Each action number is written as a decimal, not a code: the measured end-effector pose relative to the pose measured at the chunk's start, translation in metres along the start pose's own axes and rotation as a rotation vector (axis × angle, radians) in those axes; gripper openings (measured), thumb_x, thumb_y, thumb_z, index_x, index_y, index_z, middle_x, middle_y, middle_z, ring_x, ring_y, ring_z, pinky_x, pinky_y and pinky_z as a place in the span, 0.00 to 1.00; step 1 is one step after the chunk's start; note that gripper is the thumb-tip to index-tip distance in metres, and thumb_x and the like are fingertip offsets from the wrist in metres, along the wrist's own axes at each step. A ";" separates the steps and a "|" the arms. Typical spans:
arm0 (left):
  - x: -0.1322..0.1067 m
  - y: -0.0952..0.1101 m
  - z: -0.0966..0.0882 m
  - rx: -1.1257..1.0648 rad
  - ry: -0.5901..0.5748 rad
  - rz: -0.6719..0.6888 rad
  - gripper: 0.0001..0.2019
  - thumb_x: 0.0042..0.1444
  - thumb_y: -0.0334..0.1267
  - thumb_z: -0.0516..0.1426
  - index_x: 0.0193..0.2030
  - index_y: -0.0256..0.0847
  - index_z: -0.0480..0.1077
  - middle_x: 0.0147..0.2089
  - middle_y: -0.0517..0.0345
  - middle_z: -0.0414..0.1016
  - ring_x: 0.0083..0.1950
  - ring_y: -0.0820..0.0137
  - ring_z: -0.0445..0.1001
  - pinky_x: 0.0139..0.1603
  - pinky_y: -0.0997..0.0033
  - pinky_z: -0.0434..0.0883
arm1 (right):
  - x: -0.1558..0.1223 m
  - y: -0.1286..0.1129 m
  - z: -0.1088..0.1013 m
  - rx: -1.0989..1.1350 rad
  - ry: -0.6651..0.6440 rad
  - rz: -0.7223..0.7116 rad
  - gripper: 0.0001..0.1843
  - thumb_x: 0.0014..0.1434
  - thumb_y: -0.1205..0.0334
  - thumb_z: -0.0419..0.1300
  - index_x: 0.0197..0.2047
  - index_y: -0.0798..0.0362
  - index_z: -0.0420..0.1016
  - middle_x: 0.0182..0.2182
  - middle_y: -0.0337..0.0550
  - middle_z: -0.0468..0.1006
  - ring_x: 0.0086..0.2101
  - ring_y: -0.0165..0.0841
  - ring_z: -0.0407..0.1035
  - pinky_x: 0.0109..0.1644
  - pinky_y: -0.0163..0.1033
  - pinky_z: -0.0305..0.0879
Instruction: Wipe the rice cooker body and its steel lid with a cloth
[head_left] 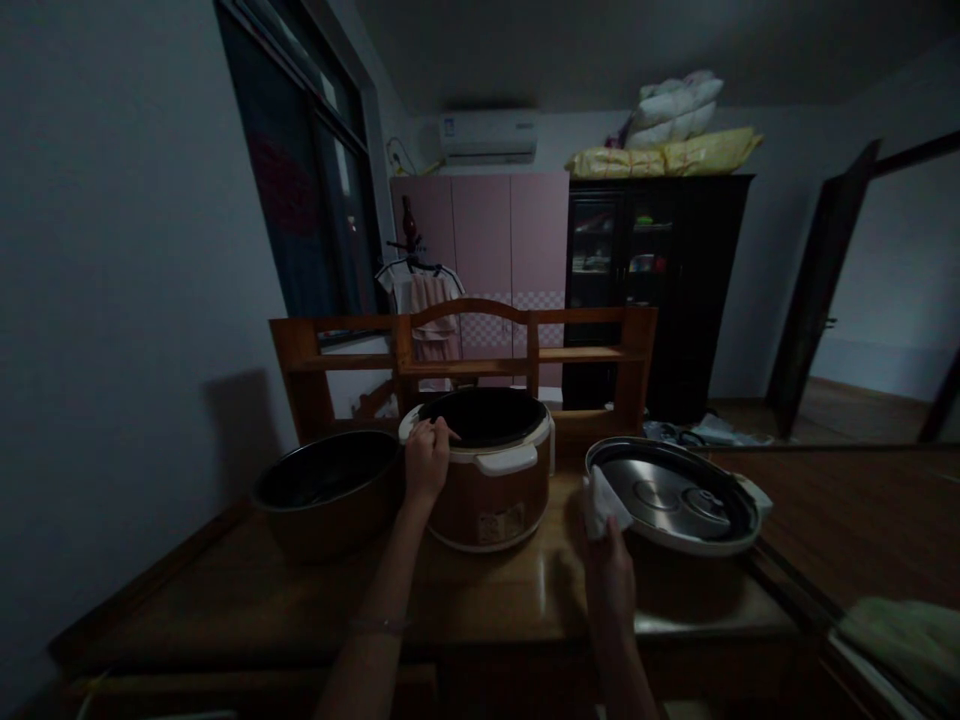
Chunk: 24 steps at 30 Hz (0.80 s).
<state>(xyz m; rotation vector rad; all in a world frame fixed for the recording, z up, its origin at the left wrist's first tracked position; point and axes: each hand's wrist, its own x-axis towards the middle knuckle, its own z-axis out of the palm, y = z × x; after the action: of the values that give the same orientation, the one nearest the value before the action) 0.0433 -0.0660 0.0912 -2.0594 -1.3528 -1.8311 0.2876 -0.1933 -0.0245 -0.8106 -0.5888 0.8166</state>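
Observation:
A brown rice cooker body (495, 490) with a white rim stands open on the wooden desk (487, 600). My left hand (427, 462) grips its left rim, fingers curled over the edge. My right hand (609, 570) holds a white cloth (604, 500) pressed against the near left edge of the cooker lid (675, 495), which lies upside down on the desk to the right. The lid's shiny metal inner plate faces up.
A dark inner pot or bowl (326, 490) sits left of the cooker. A wooden shelf rack (465, 350) stands behind on the desk. Beyond are a pink wardrobe (495, 240), a black cabinet (660, 280) and an open door (817, 290) at right.

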 end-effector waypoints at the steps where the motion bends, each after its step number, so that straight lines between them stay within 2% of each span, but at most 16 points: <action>1: 0.000 -0.001 0.000 -0.002 0.001 0.000 0.28 0.69 0.47 0.42 0.25 0.45 0.77 0.33 0.53 0.77 0.44 0.62 0.75 0.56 0.61 0.66 | 0.010 0.003 0.009 -0.054 0.020 -0.013 0.33 0.60 0.40 0.59 0.58 0.56 0.76 0.55 0.51 0.78 0.62 0.46 0.63 0.64 0.49 0.60; 3: 0.000 -0.001 0.000 -0.007 -0.002 0.001 0.28 0.69 0.46 0.42 0.25 0.45 0.77 0.33 0.53 0.78 0.44 0.62 0.75 0.57 0.61 0.66 | 0.032 0.009 0.030 -0.140 -0.003 -0.051 0.31 0.62 0.41 0.58 0.59 0.56 0.74 0.56 0.52 0.76 0.61 0.44 0.65 0.64 0.52 0.59; 6: 0.000 -0.001 0.000 -0.012 -0.009 0.001 0.28 0.69 0.46 0.43 0.26 0.45 0.77 0.34 0.53 0.78 0.45 0.62 0.75 0.58 0.61 0.65 | 0.062 0.018 0.061 -0.237 -0.048 -0.109 0.30 0.65 0.40 0.53 0.58 0.53 0.76 0.58 0.48 0.76 0.62 0.43 0.63 0.65 0.48 0.56; 9: 0.000 0.000 -0.001 -0.015 -0.006 0.004 0.28 0.69 0.46 0.43 0.26 0.44 0.77 0.34 0.53 0.78 0.45 0.62 0.75 0.60 0.60 0.64 | 0.081 0.027 0.079 -0.304 -0.069 -0.145 0.26 0.67 0.43 0.55 0.56 0.54 0.75 0.57 0.49 0.75 0.60 0.43 0.65 0.66 0.56 0.55; 11: -0.001 0.000 0.000 -0.019 0.003 0.007 0.27 0.69 0.45 0.43 0.26 0.44 0.77 0.33 0.53 0.77 0.44 0.62 0.74 0.60 0.59 0.64 | 0.086 0.033 0.081 -0.335 -0.070 -0.163 0.23 0.67 0.44 0.57 0.54 0.54 0.74 0.57 0.49 0.74 0.58 0.43 0.67 0.65 0.58 0.56; 14: -0.001 -0.001 0.002 -0.026 0.017 0.004 0.27 0.69 0.45 0.43 0.26 0.44 0.77 0.33 0.53 0.77 0.45 0.62 0.74 0.61 0.59 0.63 | 0.084 0.043 0.075 -0.371 -0.059 -0.179 0.22 0.68 0.44 0.55 0.52 0.53 0.75 0.55 0.48 0.75 0.56 0.41 0.68 0.64 0.57 0.57; 20: -0.003 -0.004 0.002 -0.048 0.012 0.004 0.26 0.69 0.47 0.44 0.27 0.45 0.77 0.35 0.53 0.77 0.46 0.62 0.74 0.63 0.58 0.62 | 0.066 0.064 0.065 -0.432 -0.019 -0.186 0.29 0.67 0.38 0.50 0.52 0.54 0.77 0.51 0.53 0.79 0.54 0.44 0.70 0.61 0.53 0.59; 24: -0.003 -0.005 0.002 -0.045 0.012 0.011 0.26 0.69 0.47 0.45 0.26 0.46 0.77 0.35 0.54 0.77 0.48 0.61 0.73 0.65 0.58 0.61 | 0.061 0.068 0.064 -0.463 0.005 -0.186 0.34 0.64 0.35 0.48 0.47 0.54 0.81 0.46 0.56 0.81 0.50 0.48 0.72 0.58 0.51 0.60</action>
<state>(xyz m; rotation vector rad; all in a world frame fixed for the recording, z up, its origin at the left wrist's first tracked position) 0.0421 -0.0638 0.0859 -2.0695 -1.3063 -1.8840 0.2482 -0.0891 -0.0347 -1.1580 -0.8522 0.5106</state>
